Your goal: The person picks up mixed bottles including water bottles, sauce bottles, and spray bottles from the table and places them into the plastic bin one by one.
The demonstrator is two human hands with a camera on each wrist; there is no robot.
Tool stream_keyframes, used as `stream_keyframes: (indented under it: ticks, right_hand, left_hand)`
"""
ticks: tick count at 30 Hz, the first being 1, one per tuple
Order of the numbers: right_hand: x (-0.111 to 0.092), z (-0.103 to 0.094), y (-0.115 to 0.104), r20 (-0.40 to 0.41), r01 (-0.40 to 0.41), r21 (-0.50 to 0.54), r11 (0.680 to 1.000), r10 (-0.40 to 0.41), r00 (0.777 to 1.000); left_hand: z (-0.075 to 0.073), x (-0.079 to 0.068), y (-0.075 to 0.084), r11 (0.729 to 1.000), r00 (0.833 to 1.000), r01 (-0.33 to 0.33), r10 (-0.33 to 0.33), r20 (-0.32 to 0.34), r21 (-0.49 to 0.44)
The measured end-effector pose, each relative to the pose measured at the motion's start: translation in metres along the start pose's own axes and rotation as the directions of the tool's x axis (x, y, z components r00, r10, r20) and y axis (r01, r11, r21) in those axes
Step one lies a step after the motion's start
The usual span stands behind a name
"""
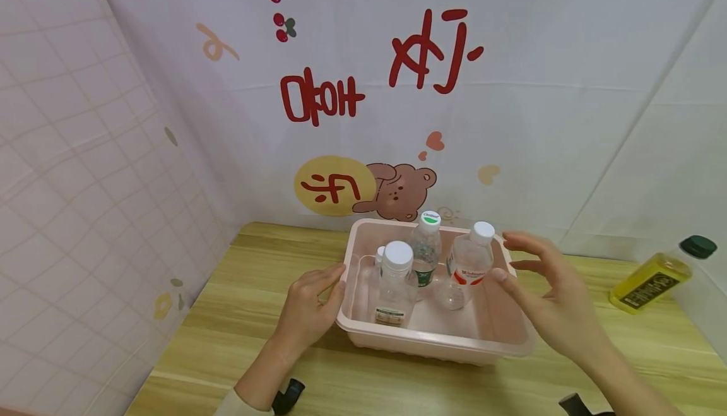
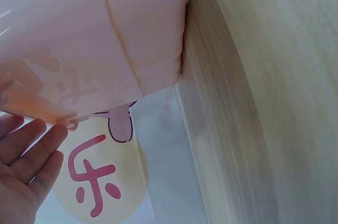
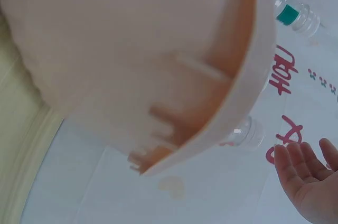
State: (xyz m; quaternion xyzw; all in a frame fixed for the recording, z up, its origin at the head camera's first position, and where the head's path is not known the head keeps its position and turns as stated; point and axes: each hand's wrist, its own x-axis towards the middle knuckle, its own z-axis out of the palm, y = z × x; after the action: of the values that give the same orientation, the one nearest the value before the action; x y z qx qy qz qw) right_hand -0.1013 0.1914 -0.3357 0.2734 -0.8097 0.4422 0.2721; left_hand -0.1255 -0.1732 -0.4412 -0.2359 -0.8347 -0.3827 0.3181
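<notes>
A pale pink plastic basin (image 1: 431,336) sits on the table with several clear bottles inside. At its front left stands a wide jar-like bottle (image 1: 396,283) with a white cap, overlapping a smaller white cap (image 1: 380,254). Behind it is a bottle with a green-and-white cap (image 1: 430,219). The red-labelled bottle (image 1: 470,264) leans toward the right side. My left hand (image 1: 309,302) has its fingertips right at the basin's left rim, fingers mostly straight. Over the right rim, my right hand (image 1: 559,299) has its fingers spread near the red-labelled bottle, holding nothing.
An oil bottle (image 1: 653,280) with a dark green cap and yellow liquid stands at the right of the wooden table (image 1: 272,264). A white cloth backdrop (image 1: 539,119) with red characters and a cartoon bear rises behind. Another gridded sheet (image 1: 74,151) hangs on the left.
</notes>
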Motion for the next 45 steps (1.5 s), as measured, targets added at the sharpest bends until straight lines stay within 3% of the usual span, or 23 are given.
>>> stream_keyframes:
  ticks: [6, 10, 17, 22, 26, 31, 39, 42, 45]
  right_hand:
    - [-0.005, -0.019, 0.013, -0.019, -0.029, -0.077, 0.997, 0.027, 0.999]
    - [-0.010, -0.034, 0.022, -0.044, -0.107, -0.181, 0.978, 0.101, 0.994]
    - [-0.014, -0.059, 0.051, -0.062, -0.053, -0.359, 0.932, 0.033, 0.998]
    - [-0.017, -0.077, 0.072, -0.046, -0.058, -0.422, 0.905, 0.043, 0.998]
    - [-0.018, -0.093, 0.084, -0.025, -0.127, -0.432, 0.893, 0.129, 0.991]
    - [-0.014, -0.116, 0.100, -0.061, -0.217, -0.489, 0.845, 0.215, 0.975]
    - [-0.006, -0.150, 0.130, -0.162, -0.353, -0.633, 0.689, 0.328, 0.931]
    - [-0.008, -0.159, 0.142, -0.219, -0.406, -0.611, 0.679, 0.348, 0.912]
    - [-0.010, -0.165, 0.153, -0.274, -0.472, -0.545, 0.693, 0.385, 0.881]
  left_hand:
    - [0.001, 0.001, 0.001, 1.000, 1.000, -0.005, 0.005, -0.002, -0.005]
    - [0.002, 0.002, 0.002, 1.000, 1.000, 0.007, -0.007, -0.003, -0.007]
    - [0.003, 0.003, 0.002, 1.000, 1.000, 0.010, -0.010, -0.018, -0.003]
    - [0.005, 0.003, 0.001, 1.000, 1.000, 0.010, -0.010, -0.018, -0.003]
    - [0.005, 0.003, 0.001, 1.000, 1.000, 0.012, -0.011, -0.021, 0.004]
    - [0.005, 0.003, 0.001, 1.000, 1.000, 0.019, -0.019, -0.023, 0.001]
    - [0.006, 0.003, 0.002, 0.999, 0.999, 0.029, -0.030, -0.027, -0.012]
    - [0.006, 0.004, 0.002, 1.000, 0.999, 0.025, -0.026, -0.028, -0.013]
    - [0.007, 0.005, 0.001, 1.000, 0.999, 0.021, -0.021, -0.029, -0.009]
